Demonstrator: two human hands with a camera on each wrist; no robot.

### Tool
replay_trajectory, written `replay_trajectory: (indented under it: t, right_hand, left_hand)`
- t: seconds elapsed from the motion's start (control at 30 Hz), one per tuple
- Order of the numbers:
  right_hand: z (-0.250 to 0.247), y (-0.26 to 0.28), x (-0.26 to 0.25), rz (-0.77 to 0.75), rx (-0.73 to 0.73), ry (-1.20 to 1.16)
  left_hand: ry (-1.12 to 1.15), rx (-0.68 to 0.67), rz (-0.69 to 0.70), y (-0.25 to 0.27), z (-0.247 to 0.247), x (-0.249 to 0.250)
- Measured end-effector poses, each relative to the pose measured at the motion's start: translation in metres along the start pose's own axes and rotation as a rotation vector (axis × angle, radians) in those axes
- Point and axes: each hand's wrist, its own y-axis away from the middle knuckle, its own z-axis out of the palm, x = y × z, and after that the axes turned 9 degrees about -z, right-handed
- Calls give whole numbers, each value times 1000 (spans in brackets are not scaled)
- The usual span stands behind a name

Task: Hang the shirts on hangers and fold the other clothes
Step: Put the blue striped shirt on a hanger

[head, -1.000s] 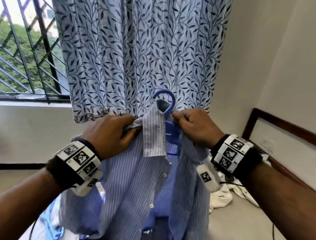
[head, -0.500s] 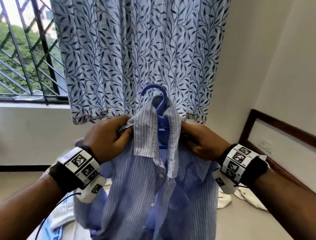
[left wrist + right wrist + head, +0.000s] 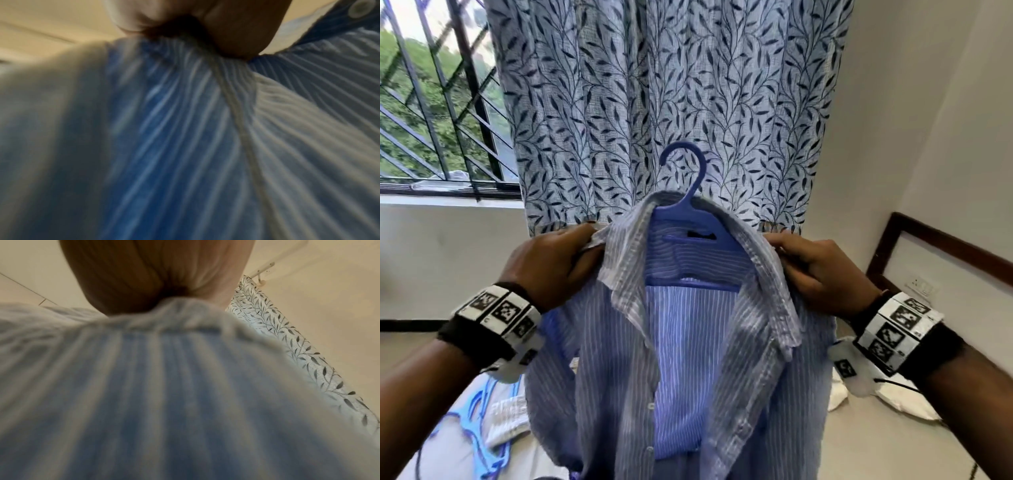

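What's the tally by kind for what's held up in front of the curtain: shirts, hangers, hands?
Blue-and-white striped button shirt: 1
Dark blue plastic hanger: 1, inside the shirt's collar
Hands gripping the shirt's shoulders: 2, left hand and right hand
Total: 4

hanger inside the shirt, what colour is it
Blue plastic hanger; clearest in the head view.

The shirt [image 3: 688, 342] is blue with thin white stripes, on a blue hanger [image 3: 690, 205]. The curtain [image 3: 671, 102] is pale with dark leaf sprigs. Wristbands [image 3: 500, 315] carry black-and-white squares.
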Motion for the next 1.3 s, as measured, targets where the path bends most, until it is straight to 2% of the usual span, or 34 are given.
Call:
replay_trajectory:
  t: [0.07, 0.23, 0.33, 0.43, 0.6, 0.73, 0.83, 0.9, 1.0, 1.13, 1.2, 1.3]
  right_hand:
    - [3, -2, -1, -2, -7, -12]
    - [22, -14, 0, 33, -141, 60]
    - [24, -12, 10, 47, -127, 77]
    - [22, -4, 24, 100, -82, 3]
    - [43, 3, 44, 133, -63, -94]
    - [87, 13, 84, 245, -128, -129]
    - [132, 23, 126, 362, -200, -116]
    - [161, 26, 156, 425, -240, -133]
    - [205, 14, 232, 509, -282, -95]
    - [244, -21, 344, 562, -309, -11]
    - [264, -31, 388, 614, -351, 85]
    - [294, -13, 434, 688, -400, 255]
  left_hand:
    - [5, 12, -23, 2, 5, 5]
    - [12, -4, 3, -1, 13, 27]
    - [64, -10, 40, -9, 15, 25]
    - [24, -27, 71, -13, 17, 6]
    - [81, -30, -102, 5, 55, -16]
    - [144, 84, -251, 51, 104, -2]
    - [185, 68, -230, 100, 150, 19]
    - [352, -81, -194, 130, 189, 27]
    - [513, -419, -304, 180, 262, 21]
    - [522, -769, -426, 237, 326, 13]
    - [443, -951, -422, 253, 348, 11]
    - [315, -1186, -448, 267, 374, 5]
